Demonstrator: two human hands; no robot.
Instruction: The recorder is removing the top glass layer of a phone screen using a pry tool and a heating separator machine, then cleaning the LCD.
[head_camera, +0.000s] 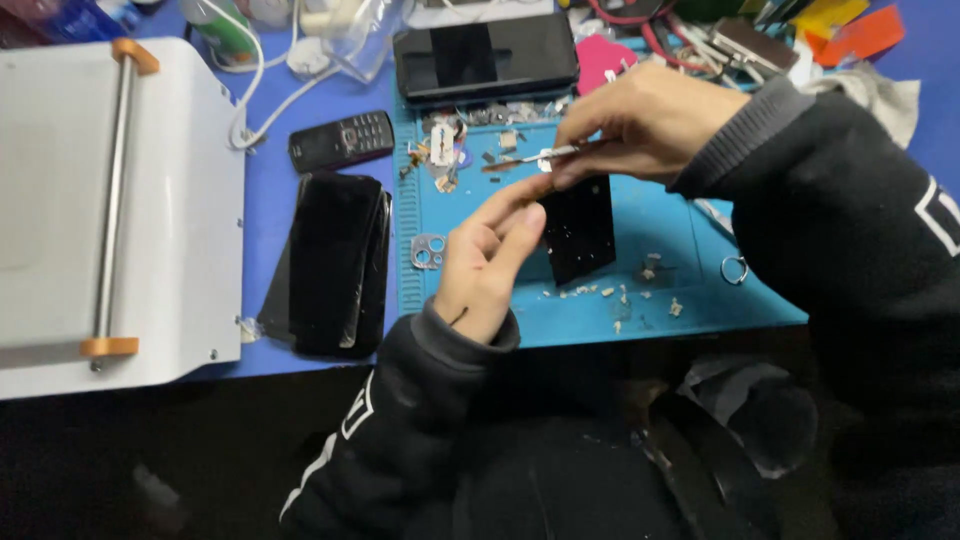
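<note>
My left hand (487, 262) holds a black phone panel (580, 235) tilted up off the blue work mat (640, 300), fingers pinching its left edge. My right hand (640, 120) is above it and grips metal tweezers (545, 157) whose tip points left, just over the top of the panel. Small pale scraps (640, 290) lie on the mat under the panel. Both arms wear dark sleeves.
A white machine with a metal roller bar (115, 200) fills the left. Beside it lie stacked black phone screens (335, 262), a small keypad phone (342, 140), a metal camera frame (429, 251), and a black phone (485, 55) at the back. Cables and tools clutter the far edge.
</note>
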